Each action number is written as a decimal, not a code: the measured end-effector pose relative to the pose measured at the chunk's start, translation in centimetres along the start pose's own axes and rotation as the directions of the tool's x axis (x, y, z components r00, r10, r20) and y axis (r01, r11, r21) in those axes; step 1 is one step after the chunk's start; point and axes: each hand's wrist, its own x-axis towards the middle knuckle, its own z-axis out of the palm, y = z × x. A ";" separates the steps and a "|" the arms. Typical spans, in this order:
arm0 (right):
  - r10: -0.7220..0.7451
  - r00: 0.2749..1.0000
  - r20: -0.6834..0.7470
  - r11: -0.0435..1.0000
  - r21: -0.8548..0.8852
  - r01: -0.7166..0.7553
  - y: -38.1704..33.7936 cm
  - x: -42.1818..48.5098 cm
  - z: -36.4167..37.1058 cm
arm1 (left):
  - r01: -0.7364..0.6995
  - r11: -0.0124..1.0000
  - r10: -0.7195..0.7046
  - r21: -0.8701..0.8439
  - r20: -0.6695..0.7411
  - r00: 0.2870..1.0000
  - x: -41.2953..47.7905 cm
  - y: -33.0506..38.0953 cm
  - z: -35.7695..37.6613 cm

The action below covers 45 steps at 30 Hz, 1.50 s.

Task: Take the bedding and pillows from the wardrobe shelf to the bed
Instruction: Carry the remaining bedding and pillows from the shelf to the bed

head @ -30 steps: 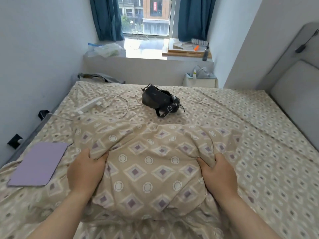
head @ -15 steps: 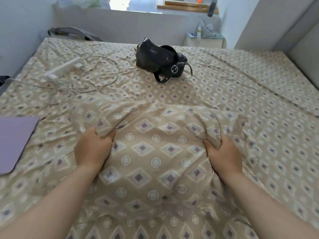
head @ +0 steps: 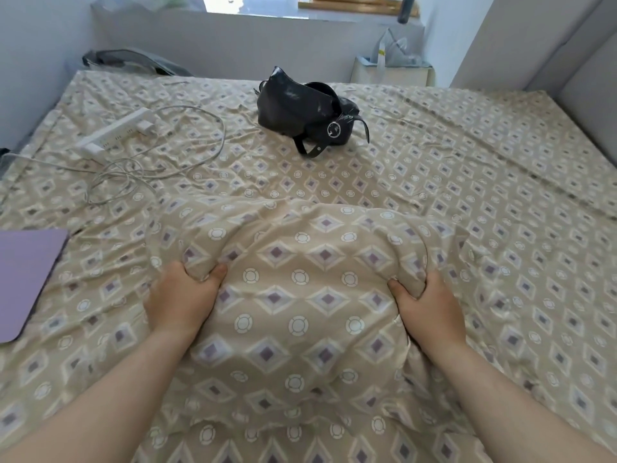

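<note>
A plump pillow [head: 300, 295] in a beige diamond-patterned cover lies on the bed [head: 467, 182], whose sheet has the same pattern. My left hand [head: 180, 299] grips a fold of the cover on the pillow's left side. My right hand [head: 430, 309] grips a fold on its right side. Both forearms reach in from the bottom of the view. The pillow rests on the near part of the bed, in front of me.
A black handbag [head: 300, 111] sits mid-bed beyond the pillow. A white power strip [head: 117, 135] with tangled cables [head: 150, 168] lies at far left. A purple flat pad [head: 23, 279] lies at the left edge. A padded headboard [head: 587, 78] stands on the right, a window ledge [head: 300, 18] behind.
The view has tilted down and moved closer to the bed. Both hands keep their grip on the pillow, which has gone a little further onto the bed.
</note>
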 end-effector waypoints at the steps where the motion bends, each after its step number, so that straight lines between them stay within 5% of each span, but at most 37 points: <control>1: 0.000 1.000 -0.008 1.000 0.007 0.000 -0.2 -0.1 -0.3 | 0.011 1.000 -0.011 0.012 -0.003 1.000 0.1 0.1 -0.4; 11: -0.020 0.994 -0.104 0.973 -0.232 -0.005 -2.5 -2.3 -3.1 | -0.079 0.995 0.073 0.059 0.095 0.993 -0.8 1.3 -4.5; 17: -0.105 0.994 0.005 0.978 -0.180 0.105 -4.6 -4.1 -5.8 | -0.324 0.939 0.336 -0.115 0.100 0.937 -3.5 2.7 -8.4; 26: -0.225 0.974 -0.005 0.974 -0.010 0.225 -12.4 -10.3 -15.2 | -0.389 0.878 0.434 -0.280 0.118 0.893 -8.4 9.1 -19.1; 36: -0.259 0.961 -0.093 0.959 0.090 0.267 -17.4 -23.2 -31.7 | -0.477 0.781 0.595 -0.403 0.251 0.763 -19.7 18.4 -31.3; 45: -0.155 0.935 -0.320 0.967 0.144 0.210 -11.7 -34.7 -43.8 | -0.606 0.612 0.767 -0.508 0.196 0.611 -32.7 24.6 -36.9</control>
